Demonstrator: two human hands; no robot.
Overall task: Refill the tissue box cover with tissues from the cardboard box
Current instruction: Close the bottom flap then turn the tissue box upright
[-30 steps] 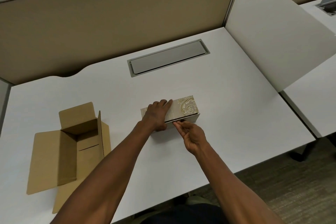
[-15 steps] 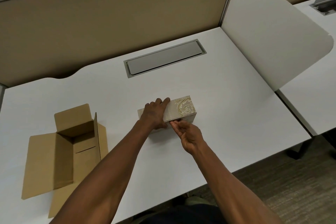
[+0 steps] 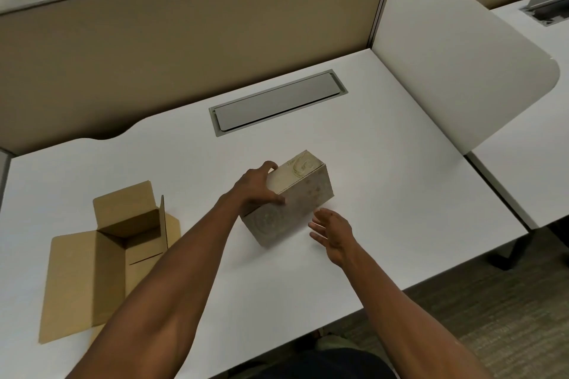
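The tissue box cover [image 3: 295, 203], beige with a pale scroll pattern, is tilted up off the white desk [image 3: 400, 194] at its middle, its long side facing me. My left hand [image 3: 257, 186] grips its upper left edge, fingers over the top and thumb on the near side. My right hand [image 3: 331, 232] hovers just right of the cover's lower corner, fingers spread, holding nothing. The brown cardboard box [image 3: 123, 240] lies open on the left of the desk, flaps spread; no tissues show inside it.
A grey cable hatch [image 3: 278, 101] is set into the desk behind the cover. A tan partition [image 3: 184, 40] closes the back and a white divider panel [image 3: 455, 49] the right side. The desk's front edge runs just below my forearms.
The cover has been tipped and turned up onto an edge by my left hand. My right hand has let go of its near side and drawn back, open.
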